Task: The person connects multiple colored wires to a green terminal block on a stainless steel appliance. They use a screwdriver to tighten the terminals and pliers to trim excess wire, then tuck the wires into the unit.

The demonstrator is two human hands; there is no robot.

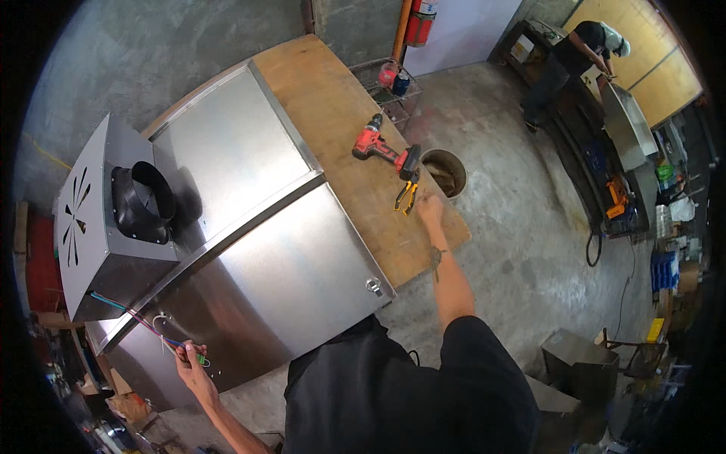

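Note:
At the lower left my left hand (192, 363) is closed on several thin coloured wires (155, 331). They run out of the lower edge of a grey metal hood housing (98, 227) with a slotted sunburst pattern. A small green piece (203, 361) shows at my fingers. A black round duct collar (144, 200) sticks out of the housing. My right hand (429, 209) is over the wooden board's right edge, fingers curled; what is in them is hidden. Close beside it lie yellow-and-black pliers (406, 197), by the battery end of a red cordless drill (384, 147).
The stainless steel hood body (291, 257) lies on a wooden tabletop (318, 83). A wire rack (404, 106) and a round bin (446, 170) stand beyond the board. At the far right a co-worker (578, 60) bends over sheet metal (628, 121). Metal boxes (578, 359) stand lower right.

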